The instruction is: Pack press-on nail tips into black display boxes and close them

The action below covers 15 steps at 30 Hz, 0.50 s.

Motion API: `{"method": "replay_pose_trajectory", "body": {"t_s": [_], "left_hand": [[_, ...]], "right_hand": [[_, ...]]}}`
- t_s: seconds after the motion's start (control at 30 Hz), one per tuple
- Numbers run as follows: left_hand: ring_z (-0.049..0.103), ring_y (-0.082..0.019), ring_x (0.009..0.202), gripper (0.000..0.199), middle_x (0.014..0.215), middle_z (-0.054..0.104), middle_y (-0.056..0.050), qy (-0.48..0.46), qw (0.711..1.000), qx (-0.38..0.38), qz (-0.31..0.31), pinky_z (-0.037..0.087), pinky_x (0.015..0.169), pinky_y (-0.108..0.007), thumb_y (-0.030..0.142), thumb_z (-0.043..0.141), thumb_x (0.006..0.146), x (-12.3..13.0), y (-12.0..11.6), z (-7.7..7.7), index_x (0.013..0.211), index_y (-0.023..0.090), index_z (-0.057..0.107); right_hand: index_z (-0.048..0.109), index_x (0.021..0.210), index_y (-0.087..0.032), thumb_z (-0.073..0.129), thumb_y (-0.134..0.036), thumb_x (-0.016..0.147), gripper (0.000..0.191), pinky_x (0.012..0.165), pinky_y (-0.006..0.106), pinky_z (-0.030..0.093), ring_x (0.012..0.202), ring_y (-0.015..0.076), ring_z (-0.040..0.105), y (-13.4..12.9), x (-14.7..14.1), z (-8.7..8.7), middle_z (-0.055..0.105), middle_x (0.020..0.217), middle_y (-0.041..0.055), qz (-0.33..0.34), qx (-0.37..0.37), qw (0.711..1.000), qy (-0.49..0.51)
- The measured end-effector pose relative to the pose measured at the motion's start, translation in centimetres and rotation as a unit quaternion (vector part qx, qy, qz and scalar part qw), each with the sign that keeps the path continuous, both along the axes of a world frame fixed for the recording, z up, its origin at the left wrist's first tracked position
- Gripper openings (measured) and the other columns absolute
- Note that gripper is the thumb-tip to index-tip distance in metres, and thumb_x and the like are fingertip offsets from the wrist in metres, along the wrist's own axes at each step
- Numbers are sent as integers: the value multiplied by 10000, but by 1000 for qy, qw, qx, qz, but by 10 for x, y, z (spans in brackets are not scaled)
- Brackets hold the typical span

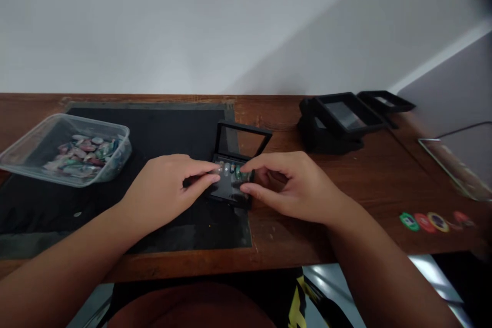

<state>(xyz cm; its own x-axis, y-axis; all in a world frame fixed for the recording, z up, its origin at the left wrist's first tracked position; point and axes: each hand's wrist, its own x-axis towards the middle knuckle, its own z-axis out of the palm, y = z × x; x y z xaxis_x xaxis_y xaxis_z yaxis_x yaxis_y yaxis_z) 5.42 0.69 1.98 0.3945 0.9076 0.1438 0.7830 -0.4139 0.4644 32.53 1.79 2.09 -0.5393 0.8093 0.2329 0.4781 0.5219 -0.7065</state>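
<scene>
A small black display case [226, 189] with its windowed lid [243, 139] raised lies at the mat's right edge. A row of shiny oval stones [232, 169], grey, blue and green, runs across it. My left hand [169, 184] comes in from the left, thumb and index finger pinched on the row's left end. From the right, my right hand [292, 182] has its index fingertip on the green stone [238, 172] and its thumb just below, gripping the right end. Whether the stones are joined cannot be made out.
A clear plastic tub [69, 177] of mixed oval stones stands left on the dark mat [172, 128]. Black windowed cases [338, 123] are stacked at the back right. Coloured round pieces [425, 222] lie near the front right. One pale chip [77, 214] is on the mat.
</scene>
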Motion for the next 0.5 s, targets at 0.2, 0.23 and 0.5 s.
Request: {"method": "replay_pose_trajectory", "body": {"t_s": [0.2, 0.23, 0.5], "left_hand": [[751, -200, 791, 298, 956, 851, -3, 15, 995, 44, -94, 509, 724, -316, 448, 603, 1056, 6, -3, -11, 1161, 322, 853], [758, -197, 812, 302, 981, 854, -2, 13, 994, 46, -100, 516, 733, -310, 443, 596, 1063, 6, -3, -11, 1166, 314, 848], [767, -182, 839, 279, 984, 846, 12, 7, 986, 50, -162, 517, 723, -289, 365, 576, 1087, 4, -1, -8, 1183, 281, 824]], "right_hand": [[823, 1088, -188, 785, -333, 960, 197, 597, 229, 446, 638, 104, 634, -2, -4, -1, 742, 755, 2, 11, 48, 998, 32], [825, 1090, -191, 788, -324, 963, 187, 605, 225, 457, 650, 102, 643, -2, -4, -2, 761, 780, 4, 21, 52, 998, 43], [836, 1091, -151, 759, -212, 1000, 134, 621, 209, 459, 669, 77, 640, -2, -6, -10, 765, 817, 10, 112, 105, 984, 89]]}}
